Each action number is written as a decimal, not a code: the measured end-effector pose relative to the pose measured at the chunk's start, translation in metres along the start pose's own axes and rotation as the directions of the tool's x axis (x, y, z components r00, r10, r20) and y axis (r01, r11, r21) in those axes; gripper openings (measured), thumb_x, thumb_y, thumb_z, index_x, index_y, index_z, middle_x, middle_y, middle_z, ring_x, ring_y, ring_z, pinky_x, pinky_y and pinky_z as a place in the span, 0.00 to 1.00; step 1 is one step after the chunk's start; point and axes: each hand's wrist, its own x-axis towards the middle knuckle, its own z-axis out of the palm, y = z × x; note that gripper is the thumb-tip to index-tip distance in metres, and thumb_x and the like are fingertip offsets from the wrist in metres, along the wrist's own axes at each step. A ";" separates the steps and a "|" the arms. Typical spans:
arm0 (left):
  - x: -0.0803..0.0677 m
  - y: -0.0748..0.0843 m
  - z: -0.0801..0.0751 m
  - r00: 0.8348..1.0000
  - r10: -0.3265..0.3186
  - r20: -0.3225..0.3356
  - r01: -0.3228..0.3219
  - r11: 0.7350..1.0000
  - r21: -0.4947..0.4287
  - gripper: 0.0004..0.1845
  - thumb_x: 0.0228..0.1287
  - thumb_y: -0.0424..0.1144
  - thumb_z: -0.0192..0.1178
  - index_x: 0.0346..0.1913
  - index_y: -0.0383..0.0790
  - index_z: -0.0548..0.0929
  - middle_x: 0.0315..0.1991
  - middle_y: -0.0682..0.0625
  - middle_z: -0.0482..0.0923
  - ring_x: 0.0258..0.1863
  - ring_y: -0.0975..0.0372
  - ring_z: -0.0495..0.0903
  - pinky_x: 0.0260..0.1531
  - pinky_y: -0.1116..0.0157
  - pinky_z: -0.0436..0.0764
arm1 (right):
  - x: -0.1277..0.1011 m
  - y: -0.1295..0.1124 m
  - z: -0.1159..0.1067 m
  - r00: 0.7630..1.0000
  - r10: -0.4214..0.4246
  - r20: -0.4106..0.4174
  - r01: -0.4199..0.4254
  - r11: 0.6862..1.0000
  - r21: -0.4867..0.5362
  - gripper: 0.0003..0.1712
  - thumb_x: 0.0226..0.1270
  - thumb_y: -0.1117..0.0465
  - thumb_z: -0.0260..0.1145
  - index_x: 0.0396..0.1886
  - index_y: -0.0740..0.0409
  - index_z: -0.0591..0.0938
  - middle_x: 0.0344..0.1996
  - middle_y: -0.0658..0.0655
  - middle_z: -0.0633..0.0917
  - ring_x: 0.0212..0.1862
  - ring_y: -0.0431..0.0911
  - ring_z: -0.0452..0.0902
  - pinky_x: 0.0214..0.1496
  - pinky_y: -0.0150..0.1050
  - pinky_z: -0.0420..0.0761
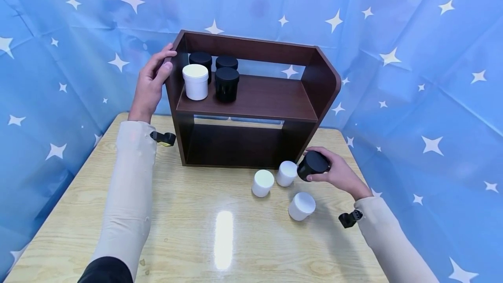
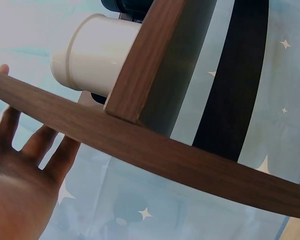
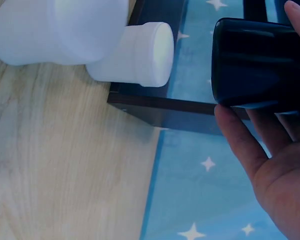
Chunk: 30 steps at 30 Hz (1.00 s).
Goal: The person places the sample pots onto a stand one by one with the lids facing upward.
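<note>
At the lower right of the head view the right hand (image 1: 341,174) curls its fingers and thumb round a round black plastic jar (image 1: 312,165), tilted just above the light wooden table (image 1: 188,222), beside the lower right corner of the dark brown wooden shelf unit (image 1: 255,99). The left hand (image 1: 151,83), at the upper left, rests its straight fingers against the unit's left side panel. Three white lidded jars (image 1: 263,183) stand on the table near the black one, while a white jar (image 1: 195,81) and three black jars (image 1: 226,84) sit on the upper shelf.
</note>
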 end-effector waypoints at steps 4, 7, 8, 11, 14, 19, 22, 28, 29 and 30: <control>-0.002 0.003 0.000 1.000 0.000 0.000 0.000 1.000 0.002 0.21 0.75 0.45 0.53 0.66 0.45 0.78 0.78 0.57 0.63 0.79 0.64 0.58 0.79 0.58 0.60 | 0.003 -0.007 -0.002 1.000 -0.020 0.012 0.020 1.000 0.010 0.45 0.53 0.56 0.81 0.71 0.53 0.71 0.66 0.59 0.77 0.60 0.51 0.77 0.55 0.28 0.78; -0.001 0.003 0.001 1.000 -0.003 0.002 0.003 1.000 0.005 0.21 0.75 0.45 0.53 0.66 0.44 0.77 0.77 0.58 0.63 0.79 0.64 0.58 0.79 0.58 0.60 | 0.004 -0.012 -0.002 0.999 -0.034 0.020 0.034 0.999 0.001 0.45 0.52 0.56 0.81 0.70 0.50 0.72 0.66 0.57 0.78 0.58 0.43 0.77 0.55 0.28 0.78; -0.001 0.003 0.001 1.000 -0.004 0.002 0.004 1.000 0.006 0.21 0.75 0.45 0.53 0.66 0.44 0.77 0.77 0.58 0.63 0.79 0.64 0.58 0.79 0.58 0.60 | 0.004 -0.014 -0.003 0.999 -0.042 0.023 0.042 0.999 -0.002 0.44 0.53 0.56 0.81 0.70 0.49 0.72 0.66 0.56 0.79 0.58 0.40 0.77 0.56 0.28 0.78; -0.001 0.002 0.000 1.000 -0.005 0.001 0.005 1.000 0.007 0.22 0.75 0.45 0.53 0.67 0.43 0.77 0.77 0.58 0.63 0.79 0.64 0.58 0.79 0.58 0.60 | 0.005 -0.022 -0.003 0.997 -0.068 0.035 0.068 0.998 0.004 0.44 0.53 0.57 0.81 0.70 0.47 0.72 0.65 0.57 0.79 0.56 0.32 0.77 0.56 0.29 0.79; -0.001 0.002 0.000 1.000 -0.003 0.003 0.003 1.000 0.005 0.21 0.75 0.45 0.53 0.66 0.44 0.77 0.77 0.58 0.63 0.79 0.64 0.58 0.79 0.58 0.60 | 0.006 -0.031 -0.005 0.994 -0.096 0.044 0.095 0.995 0.018 0.44 0.53 0.59 0.80 0.70 0.50 0.72 0.65 0.58 0.79 0.57 0.29 0.76 0.56 0.30 0.79; -0.001 0.002 -0.001 1.000 0.002 0.006 -0.002 1.000 -0.001 0.20 0.75 0.45 0.53 0.65 0.46 0.78 0.77 0.57 0.63 0.79 0.64 0.58 0.79 0.58 0.61 | 0.010 -0.044 -0.009 0.990 -0.128 0.051 0.127 0.992 0.019 0.44 0.54 0.60 0.80 0.71 0.50 0.72 0.65 0.57 0.79 0.58 0.28 0.75 0.56 0.29 0.79; 0.000 -0.002 -0.002 1.000 0.000 0.007 0.000 1.000 0.001 0.20 0.75 0.45 0.53 0.65 0.47 0.79 0.77 0.58 0.63 0.79 0.64 0.58 0.79 0.58 0.61 | 0.013 -0.050 -0.012 0.989 -0.139 0.055 0.138 0.990 0.020 0.43 0.54 0.60 0.80 0.71 0.46 0.72 0.65 0.56 0.79 0.58 0.28 0.75 0.55 0.28 0.79; 0.008 -0.016 -0.005 1.000 -0.004 0.011 0.004 1.000 0.000 0.20 0.75 0.46 0.53 0.66 0.48 0.78 0.78 0.59 0.63 0.79 0.65 0.58 0.79 0.58 0.61 | 0.019 -0.066 -0.020 0.987 -0.148 0.058 0.147 0.989 0.023 0.43 0.54 0.61 0.79 0.70 0.44 0.72 0.65 0.59 0.79 0.57 0.30 0.76 0.54 0.27 0.79; 0.008 -0.016 -0.005 1.000 -0.004 0.011 0.004 1.000 -0.001 0.20 0.75 0.46 0.53 0.66 0.48 0.78 0.78 0.59 0.63 0.79 0.65 0.58 0.79 0.58 0.61 | 0.020 -0.068 -0.021 0.987 -0.152 0.054 0.151 0.988 0.021 0.42 0.55 0.61 0.79 0.70 0.44 0.72 0.64 0.58 0.79 0.58 0.31 0.76 0.55 0.26 0.79; 0.008 -0.016 -0.005 1.000 -0.004 0.011 0.004 1.000 -0.002 0.20 0.75 0.46 0.53 0.66 0.48 0.78 0.78 0.59 0.63 0.79 0.65 0.58 0.79 0.58 0.61 | 0.021 -0.070 -0.022 0.987 -0.153 0.050 0.152 0.988 0.021 0.42 0.55 0.61 0.79 0.70 0.44 0.73 0.64 0.58 0.79 0.58 0.31 0.76 0.55 0.26 0.79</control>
